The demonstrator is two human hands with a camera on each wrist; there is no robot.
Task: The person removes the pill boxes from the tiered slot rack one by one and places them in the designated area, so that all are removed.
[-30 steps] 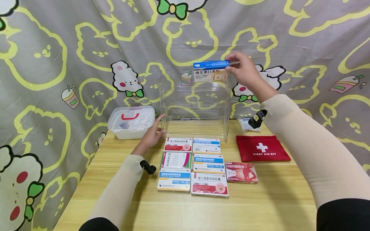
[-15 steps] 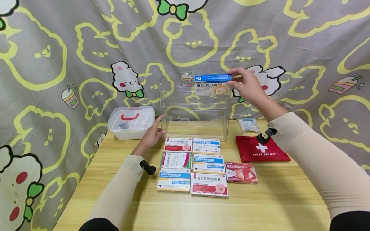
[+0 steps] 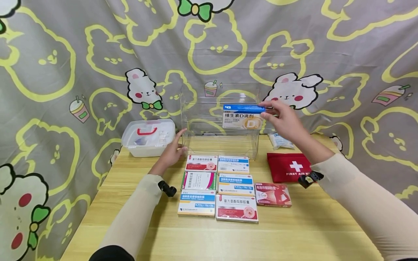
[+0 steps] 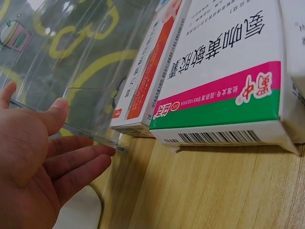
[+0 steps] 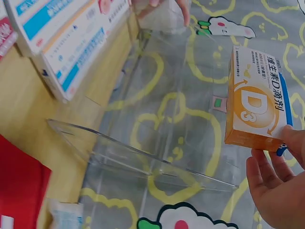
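Note:
My right hand (image 3: 284, 117) pinches the right end of a blue, white and orange vitamin D drops box (image 3: 241, 119) between thumb and fingers. The box is upright, in front of the middle tiers of a clear tiered plastic rack (image 3: 220, 145); whether they touch cannot be told. In the right wrist view the box (image 5: 255, 98) shows its orange end and D3 mark. Low on the rack's left side, my left hand (image 3: 171, 152) rests with its fingers extended. The left wrist view shows that hand (image 4: 52, 162) beside the rack's clear wall (image 4: 90, 95).
Several medicine boxes (image 3: 217, 185) lie in rows before the rack, a red one (image 3: 272, 195) at their right. A lidded plastic case (image 3: 148, 139) stands left. A red first aid pouch (image 3: 287, 168) and a small packet (image 3: 281, 140) lie right. A patterned curtain (image 3: 209, 36) hangs behind.
My right hand has come down with the vitamin D drops box, from above the rack's top to in front of its middle tiers. My left hand has stayed at the rack's side.

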